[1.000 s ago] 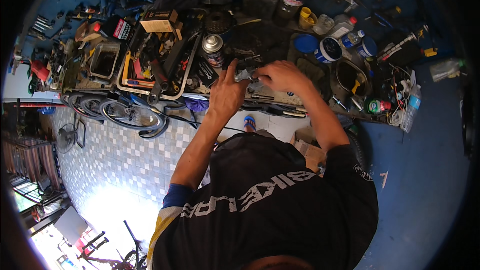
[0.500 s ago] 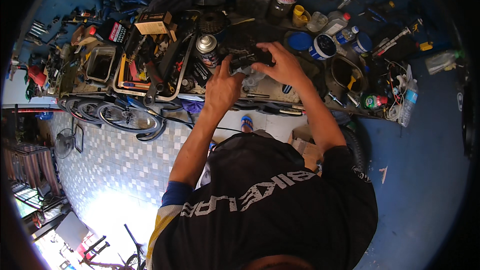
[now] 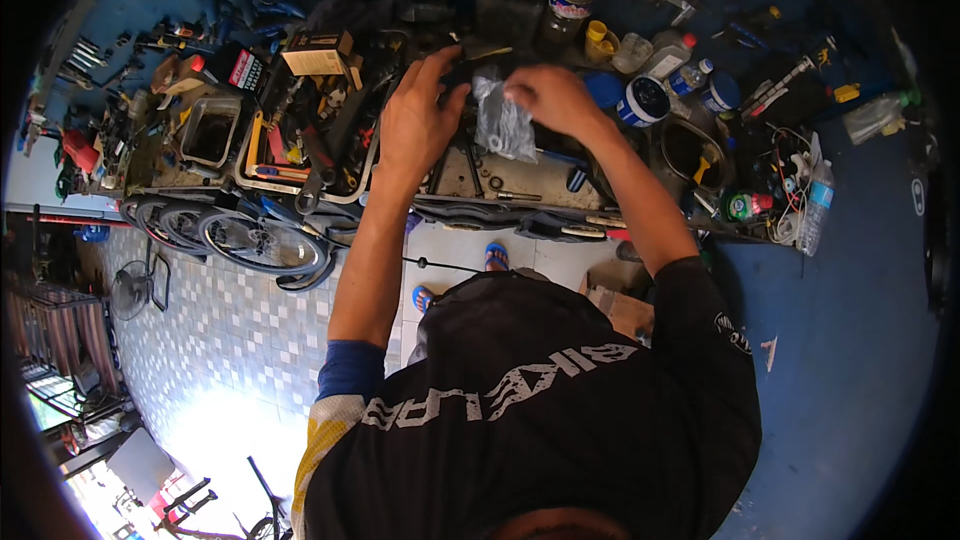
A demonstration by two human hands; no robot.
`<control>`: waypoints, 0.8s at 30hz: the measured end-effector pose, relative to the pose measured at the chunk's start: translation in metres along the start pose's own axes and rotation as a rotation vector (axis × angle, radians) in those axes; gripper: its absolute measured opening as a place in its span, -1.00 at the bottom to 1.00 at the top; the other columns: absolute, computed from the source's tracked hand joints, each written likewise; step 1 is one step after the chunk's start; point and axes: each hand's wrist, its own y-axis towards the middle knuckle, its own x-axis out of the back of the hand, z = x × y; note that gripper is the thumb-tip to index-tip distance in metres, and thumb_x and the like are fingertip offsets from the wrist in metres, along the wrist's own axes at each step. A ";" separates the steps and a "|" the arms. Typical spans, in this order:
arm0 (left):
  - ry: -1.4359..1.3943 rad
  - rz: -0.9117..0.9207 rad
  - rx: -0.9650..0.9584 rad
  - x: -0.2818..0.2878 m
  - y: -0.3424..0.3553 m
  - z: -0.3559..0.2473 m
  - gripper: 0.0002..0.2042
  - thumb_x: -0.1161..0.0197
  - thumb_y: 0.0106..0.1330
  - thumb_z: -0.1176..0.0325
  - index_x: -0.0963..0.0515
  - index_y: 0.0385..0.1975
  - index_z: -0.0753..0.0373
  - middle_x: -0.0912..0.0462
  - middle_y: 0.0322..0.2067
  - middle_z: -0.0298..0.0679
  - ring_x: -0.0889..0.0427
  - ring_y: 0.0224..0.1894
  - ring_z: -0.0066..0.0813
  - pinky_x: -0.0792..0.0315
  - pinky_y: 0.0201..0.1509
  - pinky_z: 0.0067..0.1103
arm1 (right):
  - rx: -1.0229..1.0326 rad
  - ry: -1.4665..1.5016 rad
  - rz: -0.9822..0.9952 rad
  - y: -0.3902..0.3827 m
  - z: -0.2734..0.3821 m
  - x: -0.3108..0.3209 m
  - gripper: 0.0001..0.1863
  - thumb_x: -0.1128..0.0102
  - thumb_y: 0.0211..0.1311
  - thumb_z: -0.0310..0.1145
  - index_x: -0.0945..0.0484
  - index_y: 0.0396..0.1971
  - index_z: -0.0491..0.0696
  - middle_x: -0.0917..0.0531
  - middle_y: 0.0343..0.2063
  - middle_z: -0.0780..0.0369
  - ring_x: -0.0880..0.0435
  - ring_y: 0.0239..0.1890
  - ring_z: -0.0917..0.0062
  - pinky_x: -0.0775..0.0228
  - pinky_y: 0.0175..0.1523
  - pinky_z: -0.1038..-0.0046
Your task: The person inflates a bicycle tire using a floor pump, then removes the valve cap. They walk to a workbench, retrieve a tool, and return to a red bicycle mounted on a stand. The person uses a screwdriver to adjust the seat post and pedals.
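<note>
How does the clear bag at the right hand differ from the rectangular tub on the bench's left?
The clear bag is crumpled; the rectangular tub has a stiff shape. The clear bag is at the right hand; the rectangular tub sits left of the left hand. Both look see-through.

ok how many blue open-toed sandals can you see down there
2: one blue open-toed sandal just below the front edge of the long, cluttered workbench, the other lower and farther left. Others may be hidden.
</note>
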 end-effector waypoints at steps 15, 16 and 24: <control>-0.018 0.047 0.333 0.032 -0.135 0.070 -0.66 -0.42 0.31 0.39 -0.62 0.08 0.22 -0.73 -0.09 -0.08 -0.78 -0.25 -0.21 -0.59 -0.15 -0.34 | -0.124 -0.173 -0.050 0.088 -0.069 0.033 -0.81 -0.23 0.36 -0.31 -0.74 -0.13 0.01 -0.78 -0.19 0.11 -0.75 -0.07 0.14 -0.56 -0.02 0.14; -0.032 0.053 0.371 0.035 -0.141 0.072 -0.65 -0.42 0.31 0.38 -0.61 0.08 0.23 -0.73 -0.08 -0.08 -0.78 -0.25 -0.20 -0.60 -0.15 -0.34 | -0.150 -0.185 -0.059 0.091 -0.072 0.033 -0.81 -0.23 0.36 -0.31 -0.74 -0.13 0.02 -0.78 -0.19 0.11 -0.75 -0.07 0.14 -0.56 -0.02 0.14; -0.083 0.065 0.437 0.050 -0.171 0.079 -0.65 -0.42 0.31 0.38 -0.61 0.08 0.27 -0.72 -0.04 -0.06 -0.78 -0.26 -0.22 -0.61 -0.16 -0.38 | -0.272 -0.269 -0.027 0.070 -0.132 0.001 -0.84 -0.19 0.39 -0.30 -0.70 -0.15 0.04 -0.77 -0.15 0.11 -0.74 -0.07 0.10 -0.55 -0.04 0.09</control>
